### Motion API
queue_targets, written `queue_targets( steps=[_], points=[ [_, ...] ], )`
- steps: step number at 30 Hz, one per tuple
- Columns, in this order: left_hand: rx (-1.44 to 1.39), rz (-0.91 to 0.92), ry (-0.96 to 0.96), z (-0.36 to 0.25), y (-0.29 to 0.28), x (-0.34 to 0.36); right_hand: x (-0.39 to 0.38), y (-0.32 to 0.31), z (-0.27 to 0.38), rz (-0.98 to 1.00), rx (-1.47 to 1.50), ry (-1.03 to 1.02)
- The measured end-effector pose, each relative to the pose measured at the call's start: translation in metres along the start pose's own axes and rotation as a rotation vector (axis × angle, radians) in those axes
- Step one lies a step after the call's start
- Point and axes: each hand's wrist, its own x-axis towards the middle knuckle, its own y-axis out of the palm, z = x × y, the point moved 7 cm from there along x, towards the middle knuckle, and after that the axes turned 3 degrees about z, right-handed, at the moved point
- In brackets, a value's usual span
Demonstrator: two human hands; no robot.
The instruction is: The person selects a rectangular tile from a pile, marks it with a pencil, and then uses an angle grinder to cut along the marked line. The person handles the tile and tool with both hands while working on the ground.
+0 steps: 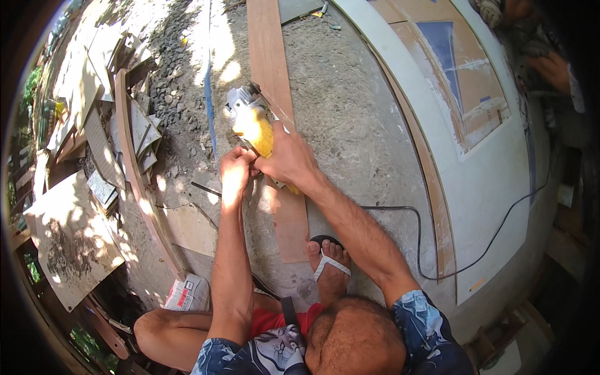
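Observation:
An angle grinder (256, 128) with a yellow body and a silver-grey head is held over a long reddish-brown board (290, 228), its head pointing away from me. My right hand (287, 156) is wrapped around the grinder's body from the right. Close against its near left side, my left hand (235, 170) has its fingers pinched together, and the fingertips meet the right hand's. What the left fingers pinch is hidden. The grinder's disc side is seen nearly edge-on near the head.
A black cord (415, 215) loops right across a large white panel (478, 206). Broken boards and tiles (103, 147) are heaped at left beside a curved wooden strip (132, 165). My sandalled foot (331, 269) stands beside the board. Another person's arm (550, 69) shows at upper right.

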Motion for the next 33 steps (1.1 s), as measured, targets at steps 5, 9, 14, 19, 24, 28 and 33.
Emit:
queue_targets(
  steps=[5, 9, 14, 19, 24, 28, 33],
  points=[
    [-0.057, 0.0, -0.013, 0.001, 0.002, 0.0, 0.002, 0.002, -0.003, 0.008, 0.011, 0.026],
    [-0.039, -0.012, -0.008, 0.0, 0.002, 0.0, 0.002, 0.003, -0.004, -0.003, 0.009, 0.016],
    [-0.034, -0.008, -0.005, 0.0, 0.0, 0.0, 0.001, 0.0, 0.002, 0.027, 0.004, 0.019],
    [-0.017, -0.022, 0.006, -0.001, 0.002, -0.001, 0.001, -0.001, 0.001, 0.026, -0.005, 0.026],
    [-0.019, -0.032, 0.022, -0.002, 0.001, -0.001, 0.001, 0.001, 0.0, 0.033, -0.007, 0.031],
    [-0.015, -0.034, 0.015, -0.001, 0.001, 0.0, 0.0, 0.004, -0.003, 0.04, -0.003, 0.034],
    [-0.022, -0.033, 0.02, 0.0, 0.002, 0.0, 0.0, 0.008, -0.014, -0.019, -0.026, 0.001]
  ],
)
